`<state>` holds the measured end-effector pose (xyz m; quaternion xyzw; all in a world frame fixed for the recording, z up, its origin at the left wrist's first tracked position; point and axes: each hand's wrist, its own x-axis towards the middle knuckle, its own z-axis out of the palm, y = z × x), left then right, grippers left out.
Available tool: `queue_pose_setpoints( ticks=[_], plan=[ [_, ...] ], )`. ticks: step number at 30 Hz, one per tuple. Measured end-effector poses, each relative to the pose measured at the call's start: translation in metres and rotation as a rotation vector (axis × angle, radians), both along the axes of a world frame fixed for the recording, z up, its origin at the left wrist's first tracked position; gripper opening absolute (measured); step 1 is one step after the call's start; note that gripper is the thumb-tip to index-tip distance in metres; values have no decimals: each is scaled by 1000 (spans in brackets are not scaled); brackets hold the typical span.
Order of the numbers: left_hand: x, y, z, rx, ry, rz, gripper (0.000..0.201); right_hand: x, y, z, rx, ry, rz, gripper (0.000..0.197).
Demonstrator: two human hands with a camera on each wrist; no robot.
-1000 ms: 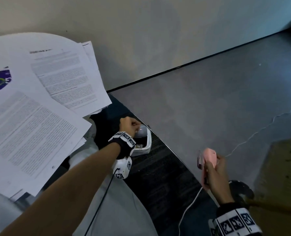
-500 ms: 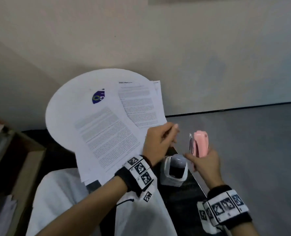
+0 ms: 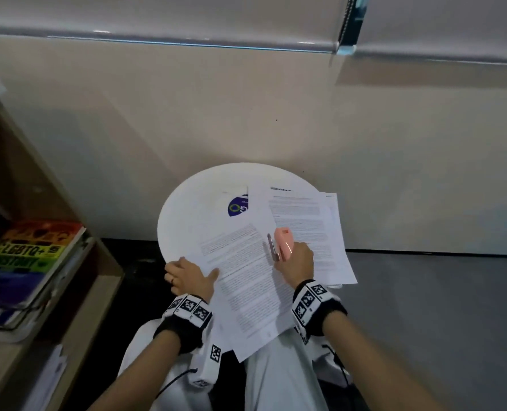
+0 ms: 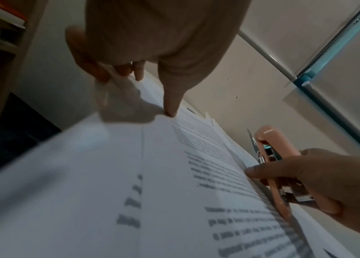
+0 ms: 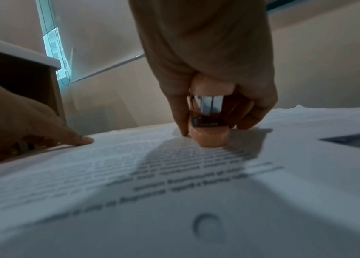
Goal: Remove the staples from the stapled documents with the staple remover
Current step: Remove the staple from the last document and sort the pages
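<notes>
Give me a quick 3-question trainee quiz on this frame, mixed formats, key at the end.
1. True or false: the right hand is holding the pink staple remover.
2. Multiple choice: the left hand is A) gripping the staple remover, B) holding the left edge of the front document with its thumb on top, C) resting on the books on the shelf.
3. Fill in: the documents lie on a round ____ table.

Key: 1 true; 2 B; 3 white.
</notes>
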<state>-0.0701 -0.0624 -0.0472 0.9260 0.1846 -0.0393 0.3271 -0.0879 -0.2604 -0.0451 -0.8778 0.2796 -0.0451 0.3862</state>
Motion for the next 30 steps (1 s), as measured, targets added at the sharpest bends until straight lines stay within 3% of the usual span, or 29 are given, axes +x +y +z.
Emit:
queue_pose_setpoints(
  ticks=[5,13,16,20,25,30],
  plan=[
    [1,-9,-7,-44,-18,17,62,-4,10,0,-99,-27,-32,34],
    [-9,-12,-9,-151,-134,58,69,-3,2,5,50,40,-151,43],
    [-25,-3,-13,-210,-186,84,63,-4,-4,4,61,57,-177,44],
    [-43,10,-23,-459,-136,126,51,-6,-6,4,109,38,-192,44],
    [-44,24,-19,-488,-178,128,30,-15,-21,6,147,-61,-333,39],
    [-42,28,-19,-500,-162,150,37,-24,-25,7,170,34,-301,40]
  ],
)
